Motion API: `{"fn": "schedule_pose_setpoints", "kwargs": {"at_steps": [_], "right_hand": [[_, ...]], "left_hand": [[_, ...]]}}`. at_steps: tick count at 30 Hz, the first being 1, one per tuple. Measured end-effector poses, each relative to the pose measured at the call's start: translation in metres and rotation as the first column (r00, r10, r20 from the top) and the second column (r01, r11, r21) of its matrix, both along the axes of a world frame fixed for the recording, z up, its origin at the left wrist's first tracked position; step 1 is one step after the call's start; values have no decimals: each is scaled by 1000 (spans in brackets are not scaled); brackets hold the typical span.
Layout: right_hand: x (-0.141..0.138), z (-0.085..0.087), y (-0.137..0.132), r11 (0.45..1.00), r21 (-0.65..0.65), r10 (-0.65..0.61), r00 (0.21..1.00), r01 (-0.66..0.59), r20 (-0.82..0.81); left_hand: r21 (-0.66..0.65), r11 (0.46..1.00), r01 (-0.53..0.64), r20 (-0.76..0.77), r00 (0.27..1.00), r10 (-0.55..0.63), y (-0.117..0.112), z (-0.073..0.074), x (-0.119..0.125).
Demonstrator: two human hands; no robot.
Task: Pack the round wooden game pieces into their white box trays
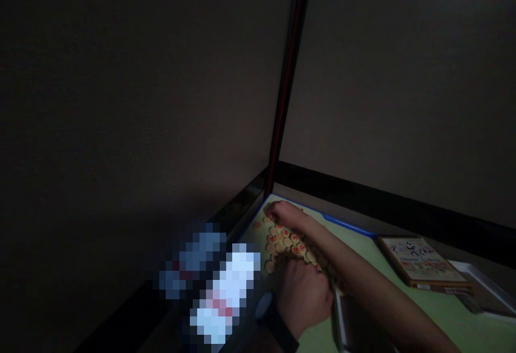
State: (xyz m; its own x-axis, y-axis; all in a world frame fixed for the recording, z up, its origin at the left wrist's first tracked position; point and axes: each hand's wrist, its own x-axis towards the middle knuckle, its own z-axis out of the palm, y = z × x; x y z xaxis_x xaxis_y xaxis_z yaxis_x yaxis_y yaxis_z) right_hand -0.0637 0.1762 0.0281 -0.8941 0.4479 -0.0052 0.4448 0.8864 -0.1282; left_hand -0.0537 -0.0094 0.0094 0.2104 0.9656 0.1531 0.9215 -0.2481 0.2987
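Several round wooden Chinese chess pieces (pixel 279 247), some with red characters, lie in a cluster on a pale green surface (pixel 363 243). My right hand (pixel 284 213) reaches over to the far corner with its fingers bent down beside a few pieces; what is under the fingertips is hidden. Close to me, my left hand (pixel 304 291), with a dark watch (pixel 266 307) on its wrist, is at the near edge of the cluster. Its back and knuckles face up, its fingers out of sight. A box-like object with a pale edge (pixel 341 323) is partly under my right forearm.
A Chinese chess box (pixel 423 259) lies at the right, on a white-edged tray (pixel 484 291). At the left is a bright, pixelated rectangle (pixel 228 294), its reflection in the dark wall trim. Two dark walls meet in a corner (pixel 278 143) behind the surface.
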Motion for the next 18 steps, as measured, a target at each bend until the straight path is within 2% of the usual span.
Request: {"fn": "schedule_pose_setpoints", "kwargs": {"at_steps": [4,11,18], "right_hand": [[-2,1,-1,999,-40,-8,999,7,-34],[8,3,12,989,-119,-92,993,83,-77],[11,-1,1,998,-38,-62,993,59,-100]], "left_hand": [[3,1000,-5,-16,1000,5,1,0,-1],[-17,1000,3,-16,1000,-3,0,6,-2],[8,1000,14,23,1000,-14,0,1,-1]]}}
